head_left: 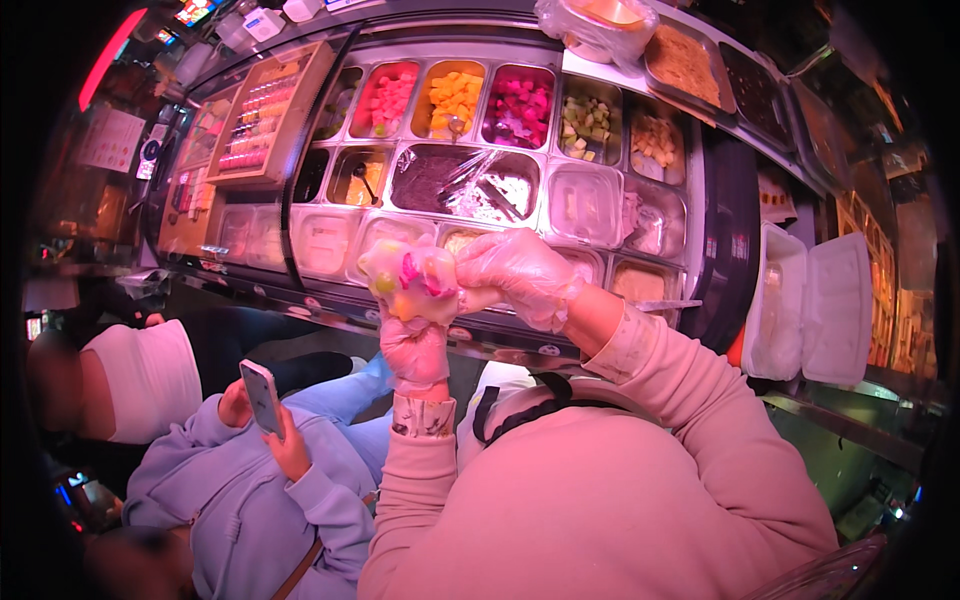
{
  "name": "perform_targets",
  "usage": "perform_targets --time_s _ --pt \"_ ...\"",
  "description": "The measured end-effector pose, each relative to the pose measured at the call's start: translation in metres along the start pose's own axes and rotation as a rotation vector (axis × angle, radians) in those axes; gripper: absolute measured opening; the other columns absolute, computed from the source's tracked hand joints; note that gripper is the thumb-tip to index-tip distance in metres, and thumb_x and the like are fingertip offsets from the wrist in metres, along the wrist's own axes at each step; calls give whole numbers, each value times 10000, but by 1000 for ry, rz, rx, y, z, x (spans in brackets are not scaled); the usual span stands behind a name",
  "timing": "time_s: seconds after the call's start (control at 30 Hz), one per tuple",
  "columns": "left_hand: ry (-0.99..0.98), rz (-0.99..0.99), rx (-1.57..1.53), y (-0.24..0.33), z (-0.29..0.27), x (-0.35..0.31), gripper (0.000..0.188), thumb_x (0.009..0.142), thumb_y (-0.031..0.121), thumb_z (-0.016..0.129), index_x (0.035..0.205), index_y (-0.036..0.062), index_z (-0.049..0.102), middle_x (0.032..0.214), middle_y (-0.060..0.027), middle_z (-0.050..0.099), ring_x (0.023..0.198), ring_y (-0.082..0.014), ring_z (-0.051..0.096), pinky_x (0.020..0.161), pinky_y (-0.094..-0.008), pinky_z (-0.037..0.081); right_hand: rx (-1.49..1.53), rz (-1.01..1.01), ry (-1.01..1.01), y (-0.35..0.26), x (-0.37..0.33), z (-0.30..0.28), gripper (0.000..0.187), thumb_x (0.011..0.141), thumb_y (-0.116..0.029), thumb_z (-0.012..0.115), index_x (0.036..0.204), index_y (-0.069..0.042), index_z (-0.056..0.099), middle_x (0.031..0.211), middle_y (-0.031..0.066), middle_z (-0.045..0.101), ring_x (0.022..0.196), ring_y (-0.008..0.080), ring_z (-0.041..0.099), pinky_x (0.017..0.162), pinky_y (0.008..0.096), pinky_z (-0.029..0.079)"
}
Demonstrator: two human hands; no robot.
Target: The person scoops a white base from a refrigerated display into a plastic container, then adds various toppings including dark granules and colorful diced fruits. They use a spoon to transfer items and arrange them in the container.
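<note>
Over the near edge of the counter I hold a soft, whitish, translucent dough wrapper (413, 282) with magenta, yellow and green fruit pieces in it. My left hand (415, 352), in a clear plastic glove, cups it from below with the fingers closed round its base. From the right, my right hand (522, 275), gloved too, has its fingers bent in against the wrapper's right side; their tips are partly hidden. Just beyond my hands lies a metal pan of dark purple paste (428, 178), partly under crinkled clear film.
Pans of pink cubes (385, 97), yellow cubes (452, 97), magenta cubes (520, 105) and green cubes (590, 128) line the back. An open white foam box (778, 305) stands at right, a wooden rack (268, 120) at left. Close on my left, another person holds a phone (262, 398).
</note>
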State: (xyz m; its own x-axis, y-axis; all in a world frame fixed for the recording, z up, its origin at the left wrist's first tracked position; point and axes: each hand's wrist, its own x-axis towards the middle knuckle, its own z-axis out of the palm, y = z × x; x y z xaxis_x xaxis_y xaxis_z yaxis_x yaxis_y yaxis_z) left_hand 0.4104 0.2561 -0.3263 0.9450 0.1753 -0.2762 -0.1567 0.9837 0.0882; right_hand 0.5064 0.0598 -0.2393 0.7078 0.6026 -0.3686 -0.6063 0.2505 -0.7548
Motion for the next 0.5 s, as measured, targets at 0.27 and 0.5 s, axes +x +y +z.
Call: perform_targets --time_s 0.27,0.5 --pt "26 54 204 -9 28 1 1090 688 -233 517 1660 220 321 1680 -146 336 1562 -423 312 1218 -728 287 -134 -92 189 -3 -12 -7 223 970 -101 724 1113 70 724 1028 98 740 935 146 710 838 270 569" --pt "-180 -39 79 -11 35 15 1064 724 -236 537 1646 263 351 1694 -135 325 1559 -424 318 1201 -747 302 305 333 -162 -11 -28 -38 316 1026 -180 684 1265 25 656 1112 88 706 874 106 650 696 256 503"
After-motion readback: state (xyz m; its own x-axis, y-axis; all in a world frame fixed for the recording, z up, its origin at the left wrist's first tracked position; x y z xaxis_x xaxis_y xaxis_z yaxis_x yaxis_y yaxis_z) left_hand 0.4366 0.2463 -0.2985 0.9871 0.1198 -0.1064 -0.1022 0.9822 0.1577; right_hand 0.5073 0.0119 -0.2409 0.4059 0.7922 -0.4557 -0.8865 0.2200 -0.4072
